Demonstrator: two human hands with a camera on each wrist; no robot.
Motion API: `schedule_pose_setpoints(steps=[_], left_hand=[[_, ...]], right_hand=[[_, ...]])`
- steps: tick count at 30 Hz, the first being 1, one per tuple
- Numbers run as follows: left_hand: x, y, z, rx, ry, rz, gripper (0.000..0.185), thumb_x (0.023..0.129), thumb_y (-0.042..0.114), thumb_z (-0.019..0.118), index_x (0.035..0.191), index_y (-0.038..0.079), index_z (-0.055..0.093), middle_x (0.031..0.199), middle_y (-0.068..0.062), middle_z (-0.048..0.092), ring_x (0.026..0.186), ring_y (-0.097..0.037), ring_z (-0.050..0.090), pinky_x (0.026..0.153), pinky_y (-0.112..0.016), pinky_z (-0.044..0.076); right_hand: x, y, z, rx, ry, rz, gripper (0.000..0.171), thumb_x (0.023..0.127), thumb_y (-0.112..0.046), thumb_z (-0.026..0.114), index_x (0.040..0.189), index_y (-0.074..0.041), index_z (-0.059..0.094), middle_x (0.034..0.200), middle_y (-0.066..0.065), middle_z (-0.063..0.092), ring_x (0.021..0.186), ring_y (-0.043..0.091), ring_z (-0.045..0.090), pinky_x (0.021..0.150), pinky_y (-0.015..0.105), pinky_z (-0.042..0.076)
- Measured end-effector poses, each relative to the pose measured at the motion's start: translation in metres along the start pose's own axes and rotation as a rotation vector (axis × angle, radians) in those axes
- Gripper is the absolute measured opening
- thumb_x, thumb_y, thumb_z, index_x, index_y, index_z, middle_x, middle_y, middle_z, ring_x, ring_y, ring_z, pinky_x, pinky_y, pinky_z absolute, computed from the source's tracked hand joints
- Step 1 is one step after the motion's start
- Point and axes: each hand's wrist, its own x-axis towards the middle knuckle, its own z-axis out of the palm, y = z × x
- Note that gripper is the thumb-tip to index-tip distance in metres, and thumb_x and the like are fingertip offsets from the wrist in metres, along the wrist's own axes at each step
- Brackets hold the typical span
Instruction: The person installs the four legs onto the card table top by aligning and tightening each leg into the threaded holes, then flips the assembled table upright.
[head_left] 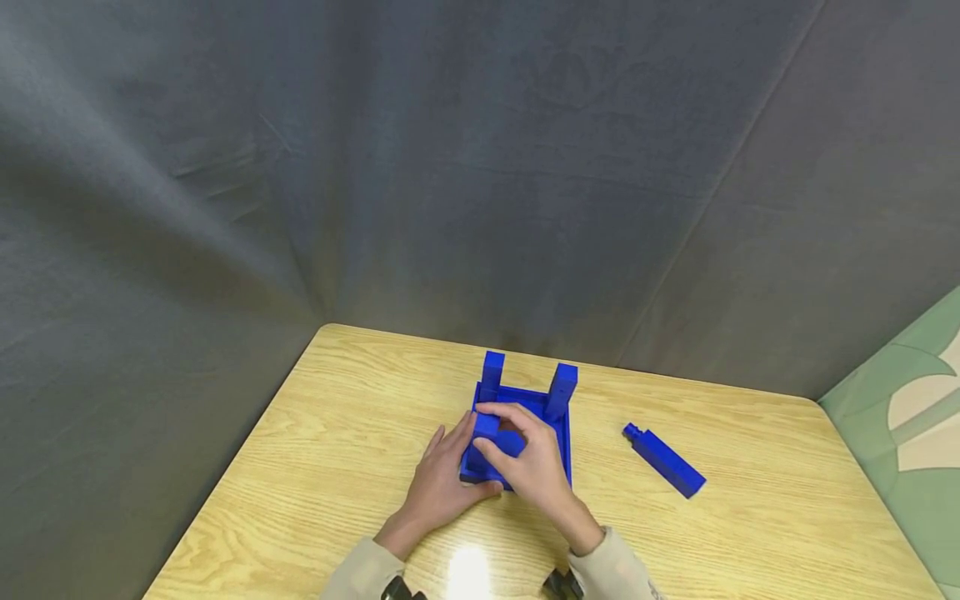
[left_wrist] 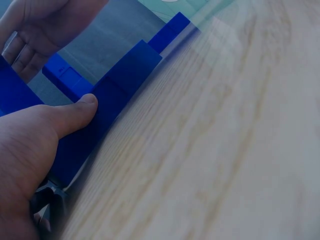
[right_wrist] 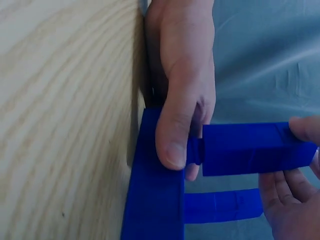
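A square blue tray (head_left: pixel 567 450) with a raised rim lies on the table. My left hand (head_left: pixel 437 489) grips its near left corner, thumb on the near wall and fingers along the left side. My right hand (head_left: pixel 538 467) pinches the top of a square blue post (right_wrist: pixel 245 152) between thumb and fingers, upright over that same corner. In the right wrist view, the post's narrow neck (right_wrist: pixel 195 150) shows between its body and the tray, beside the left thumb. Two similar posts, one at the far left corner (head_left: pixel 492 373) and one at the far right (head_left: pixel 562 389), stand on the tray.
A loose blue post (head_left: pixel 667 462) with a narrow notched end lies on the wooden table (head_left: pixel 330 433) right of the tray. Behind the table hangs a grey curtain (head_left: pixel 480 183). Green patterned fabric (head_left: pixel 922 433) is at the far right.
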Motion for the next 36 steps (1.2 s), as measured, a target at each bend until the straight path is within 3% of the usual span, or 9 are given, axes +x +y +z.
schedule_pose_setpoints(steps=[8,14,25,29,36], left_hand=[[0.0,-0.0013,-0.0011,-0.004,0.001,0.004,0.117,0.085,0.061,0.088,0.175,0.012,0.033,0.18,-0.011,0.034,0.163,-0.032,0.038,0.14,-0.055,0.013],[0.0003,-0.0005,-0.0012,-0.005,-0.004,0.008,0.113,0.086,0.06,0.088,0.175,0.014,0.036,0.18,-0.009,0.034,0.163,-0.03,0.039,0.14,-0.055,0.013],[0.0016,-0.0002,-0.0004,0.004,-0.003,0.013,0.113,0.085,0.056,0.09,0.175,0.016,0.036,0.18,-0.01,0.034,0.164,-0.029,0.038,0.14,-0.054,0.013],[0.0014,0.0001,-0.0001,-0.003,-0.006,0.01,0.114,0.086,0.055,0.09,0.176,0.014,0.034,0.18,-0.009,0.033,0.164,-0.029,0.037,0.14,-0.054,0.012],[0.0,0.0003,-0.0001,-0.006,-0.018,0.003,0.112,0.089,0.055,0.089,0.175,0.011,0.034,0.181,-0.011,0.032,0.164,-0.032,0.037,0.14,-0.056,0.012]], right_hand=[[-0.0004,0.0055,-0.0038,0.012,-0.052,-0.073,0.034,0.102,-0.005,0.079,0.135,-0.011,0.078,0.13,0.004,0.078,0.109,0.017,0.073,0.095,0.043,0.066],[0.0003,0.0078,-0.0052,0.061,-0.052,-0.057,0.033,0.105,-0.003,0.071,0.136,-0.008,0.077,0.131,0.006,0.077,0.111,0.017,0.072,0.095,0.038,0.066],[-0.0006,0.0063,-0.0033,0.06,0.006,-0.01,0.031,0.103,-0.003,0.074,0.135,-0.004,0.072,0.136,0.015,0.075,0.111,0.016,0.071,0.091,0.032,0.065],[-0.0024,0.0081,-0.0026,0.042,0.035,-0.019,0.031,0.101,-0.003,0.077,0.13,0.0,0.07,0.13,0.013,0.075,0.111,0.019,0.07,0.09,0.037,0.066],[-0.0017,0.0075,0.0007,0.043,0.083,0.001,0.029,0.094,-0.004,0.087,0.117,-0.007,0.07,0.116,0.005,0.075,0.103,0.015,0.072,0.086,0.042,0.067]])
